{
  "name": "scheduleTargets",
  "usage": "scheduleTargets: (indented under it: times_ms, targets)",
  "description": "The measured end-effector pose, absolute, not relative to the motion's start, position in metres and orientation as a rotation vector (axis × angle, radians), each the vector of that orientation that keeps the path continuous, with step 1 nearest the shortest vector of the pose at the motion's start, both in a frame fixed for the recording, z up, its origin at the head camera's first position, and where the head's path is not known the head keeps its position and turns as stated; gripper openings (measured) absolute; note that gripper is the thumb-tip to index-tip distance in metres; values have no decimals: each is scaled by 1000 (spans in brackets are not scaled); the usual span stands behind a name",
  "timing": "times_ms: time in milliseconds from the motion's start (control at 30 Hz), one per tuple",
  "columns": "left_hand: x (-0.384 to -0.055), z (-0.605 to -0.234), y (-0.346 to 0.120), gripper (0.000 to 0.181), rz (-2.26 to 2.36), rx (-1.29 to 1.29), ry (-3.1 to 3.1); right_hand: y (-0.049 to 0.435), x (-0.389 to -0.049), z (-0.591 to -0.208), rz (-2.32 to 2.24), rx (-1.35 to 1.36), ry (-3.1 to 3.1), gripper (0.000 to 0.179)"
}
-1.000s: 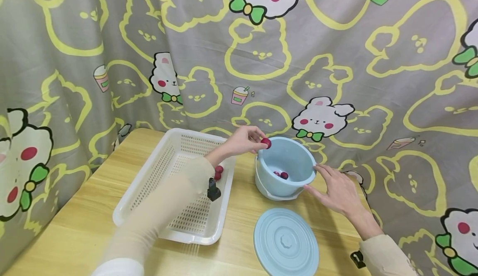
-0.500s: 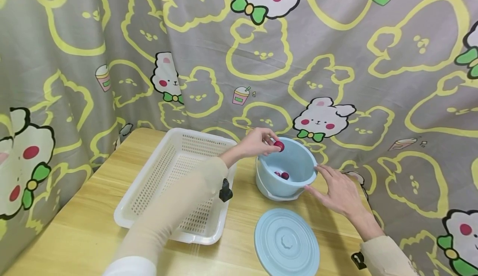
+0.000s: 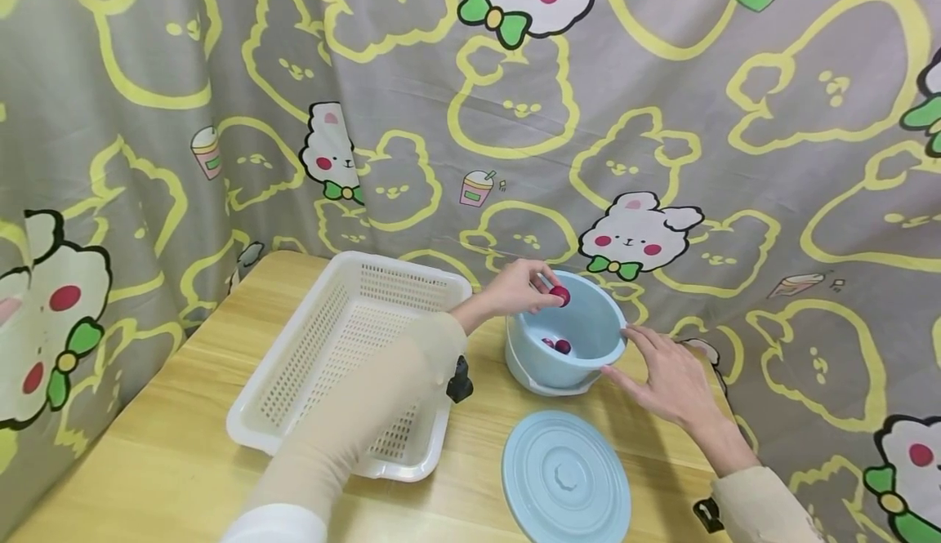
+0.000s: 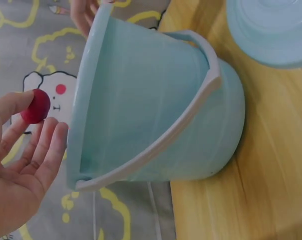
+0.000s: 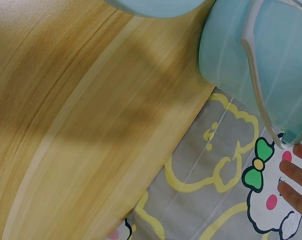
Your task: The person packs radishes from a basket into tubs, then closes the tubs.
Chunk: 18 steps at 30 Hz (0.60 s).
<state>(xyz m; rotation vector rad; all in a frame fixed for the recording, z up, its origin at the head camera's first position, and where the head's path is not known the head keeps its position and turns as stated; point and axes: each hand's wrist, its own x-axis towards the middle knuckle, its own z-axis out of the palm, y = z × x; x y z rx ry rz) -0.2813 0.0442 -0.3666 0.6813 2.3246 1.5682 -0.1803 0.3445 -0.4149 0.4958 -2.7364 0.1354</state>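
Note:
My left hand (image 3: 518,288) pinches a red plum (image 3: 559,295) over the near-left part of the light blue bucket's mouth. In the left wrist view, thumb and index finger hold the plum (image 4: 36,106) while the other fingers extend loosely beside the rim. The bucket (image 3: 540,371) stands upright on the table, its pale handle hanging down. Inside it lie two dark red plums (image 3: 562,347). My right hand (image 3: 665,380) rests its extended fingers and thumb against the right side of the bucket's rim.
A white perforated basket (image 3: 367,314) stands to the left, partly covered by my left arm. The blue lid (image 3: 564,478) lies flat in front of the bucket on the wooden table (image 3: 140,461). A patterned curtain (image 3: 412,77) hangs close behind the table.
My left hand has carried the plum rightward from the bucket's left edge to over its mouth. The forearm now hides the plums seen earlier in the basket. The right hand has stayed put.

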Motion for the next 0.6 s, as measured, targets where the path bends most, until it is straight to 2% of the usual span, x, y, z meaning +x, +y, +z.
scheduleTargets:
  times_ms: [600]
  targets:
    - [-279, -375, 67, 21, 1417, 686, 2403, 345, -181, -416, 141, 489, -2725, 76]
